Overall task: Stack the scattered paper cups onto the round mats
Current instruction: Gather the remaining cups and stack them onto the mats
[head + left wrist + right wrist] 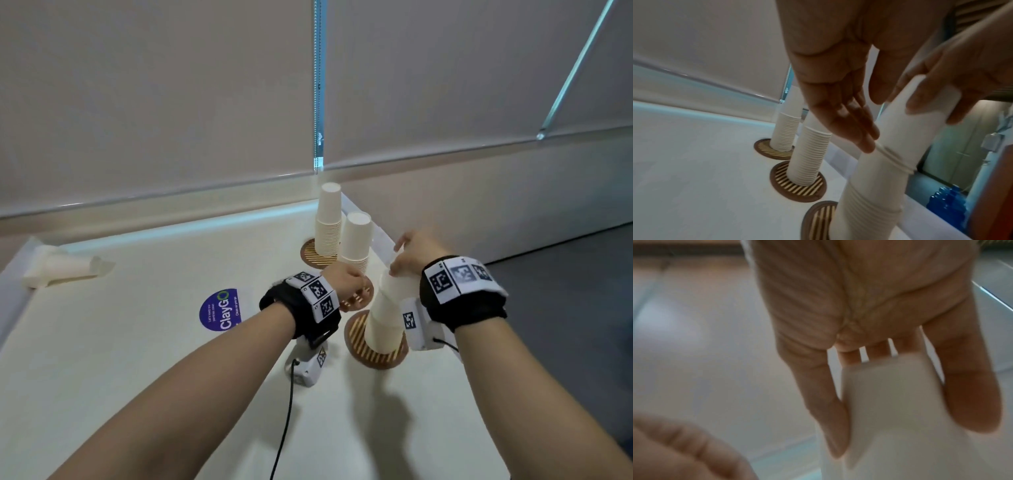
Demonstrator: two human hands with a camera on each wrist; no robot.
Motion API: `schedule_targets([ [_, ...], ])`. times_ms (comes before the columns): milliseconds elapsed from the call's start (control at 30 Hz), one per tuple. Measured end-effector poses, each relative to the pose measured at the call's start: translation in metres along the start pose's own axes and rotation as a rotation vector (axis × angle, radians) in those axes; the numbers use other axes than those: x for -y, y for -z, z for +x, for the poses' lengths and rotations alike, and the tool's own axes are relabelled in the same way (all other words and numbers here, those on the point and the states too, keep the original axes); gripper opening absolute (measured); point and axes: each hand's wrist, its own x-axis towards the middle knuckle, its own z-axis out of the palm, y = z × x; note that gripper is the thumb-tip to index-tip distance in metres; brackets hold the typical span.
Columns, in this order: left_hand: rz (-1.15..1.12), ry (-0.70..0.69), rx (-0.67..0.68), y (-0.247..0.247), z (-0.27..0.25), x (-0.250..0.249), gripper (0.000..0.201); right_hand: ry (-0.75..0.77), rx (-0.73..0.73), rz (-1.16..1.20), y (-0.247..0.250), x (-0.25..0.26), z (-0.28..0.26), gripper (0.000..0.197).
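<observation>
Three stacks of white paper cups stand upside down on round striped mats near the table's right edge. The far stack (329,222) and middle stack (356,240) stand free. My right hand (399,255) grips the top cup (920,113) of the near stack (387,315), thumb on one side and fingers on the other. That stack leans a little on its mat (363,346). My left hand (859,129) is open with straight fingers, its tips beside the near stack's upper rims, over the middle mat (797,188).
A torn wrapper with cups lying in it (61,267) sits at the table's far left corner. A purple round sticker (221,310) is on the tabletop. The table's right edge (383,236) runs just beside the stacks. Blue bottles (947,203) stand on the floor below.
</observation>
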Motion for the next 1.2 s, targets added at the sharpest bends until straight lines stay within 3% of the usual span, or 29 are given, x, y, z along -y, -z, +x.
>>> schedule_targets([
  [167,0.126,0.028,-0.048,0.026,0.003,0.027,0.011,-0.022,0.138,-0.101,-0.039,-0.017,0.007,0.042],
  [367,0.131,0.102,-0.142,0.071,-0.006,0.066,0.010,-0.010,0.094,-0.397,-0.067,-0.006,0.014,0.047],
  [467,0.100,0.134,-0.199,0.105,-0.013,0.090,0.009,0.050,0.006,-0.428,-0.074,0.027,0.017,0.051],
  [567,0.127,0.157,-0.336,0.149,-0.019,0.117,0.009,0.285,-0.053,-0.294,-0.090,0.077,0.016,0.045],
  [733,0.274,0.279,-0.615,0.233,-0.025,0.161,0.019,0.559,0.139,-0.136,-0.143,0.165,0.013,0.032],
  [933,0.376,0.441,-0.840,0.331,-0.019,0.224,0.017,0.594,0.421,-0.005,-0.222,0.251,0.038,0.025],
  [1200,0.445,0.566,-0.955,0.437,0.025,0.295,0.043,0.589,0.476,0.010,-0.311,0.329,0.095,0.022],
])
